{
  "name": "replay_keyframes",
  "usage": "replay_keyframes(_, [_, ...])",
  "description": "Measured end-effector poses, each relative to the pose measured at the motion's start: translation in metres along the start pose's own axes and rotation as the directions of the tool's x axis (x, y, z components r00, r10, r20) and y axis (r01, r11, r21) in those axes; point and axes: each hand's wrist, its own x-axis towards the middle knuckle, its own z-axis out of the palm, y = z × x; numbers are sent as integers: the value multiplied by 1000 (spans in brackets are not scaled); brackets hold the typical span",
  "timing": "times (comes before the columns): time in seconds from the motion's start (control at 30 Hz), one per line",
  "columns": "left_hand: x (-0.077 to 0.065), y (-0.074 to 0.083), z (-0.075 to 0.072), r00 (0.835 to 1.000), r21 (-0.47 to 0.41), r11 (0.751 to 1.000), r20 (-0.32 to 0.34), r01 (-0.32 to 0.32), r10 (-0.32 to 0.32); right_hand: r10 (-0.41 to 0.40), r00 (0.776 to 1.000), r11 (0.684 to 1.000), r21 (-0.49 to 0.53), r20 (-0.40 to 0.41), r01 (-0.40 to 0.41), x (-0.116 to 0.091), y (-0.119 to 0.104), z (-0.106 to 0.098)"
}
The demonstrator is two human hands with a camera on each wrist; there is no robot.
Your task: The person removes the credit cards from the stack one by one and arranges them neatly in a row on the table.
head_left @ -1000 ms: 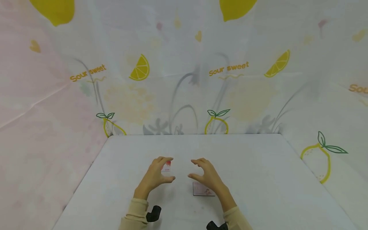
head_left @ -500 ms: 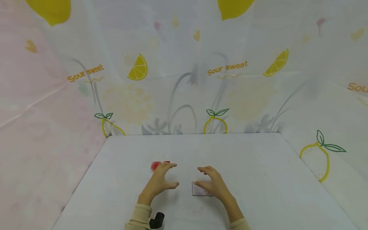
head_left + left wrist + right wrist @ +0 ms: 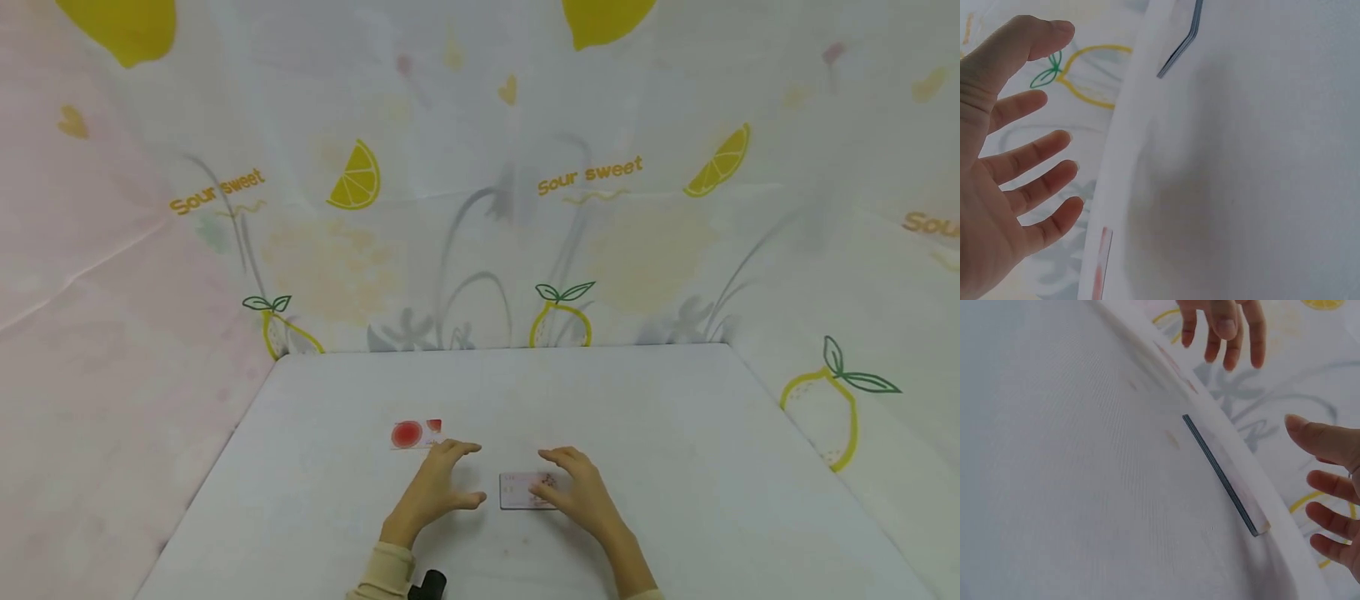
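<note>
My left hand (image 3: 437,490) hovers over the white table, fingers spread and thumb apart, holding nothing. Just beyond its fingertips lies a flat white card (image 3: 407,434) with a red round fruit picture. My right hand (image 3: 588,497), likewise holding nothing, is above the right part of a flat pink rectangular piece (image 3: 516,493) with printed pictures, its thumb overlapping it in the head view. From the right wrist, that piece shows a dark layered edge (image 3: 1222,478). In the left wrist view my left palm and fingers (image 3: 1041,150) are extended, well above the table surface.
The white table (image 3: 675,433) ends at a back edge against a cloth backdrop (image 3: 465,233) printed with lemons and "Sour sweet" lettering. Cloth also rises on the left and right sides. A black wrist camera mount (image 3: 429,586) sits at my left sleeve (image 3: 382,571).
Both hands have moved to the right and toward me, keeping their spread shape. The red-and-white card has come out from behind my left hand, and more of the pink piece shows.
</note>
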Motion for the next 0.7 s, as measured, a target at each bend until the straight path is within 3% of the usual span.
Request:
replay_keyframes(0.43, [2, 3, 26, 999, -3, 1000, 27, -19, 19, -23, 999, 996, -85, -47, 18, -13, 14, -3])
replay_keyframes(0.7, [7, 3, 38, 999, 37, 999, 44, -1, 0, 77, 997, 993, -90, 19, -75, -17, 21, -4])
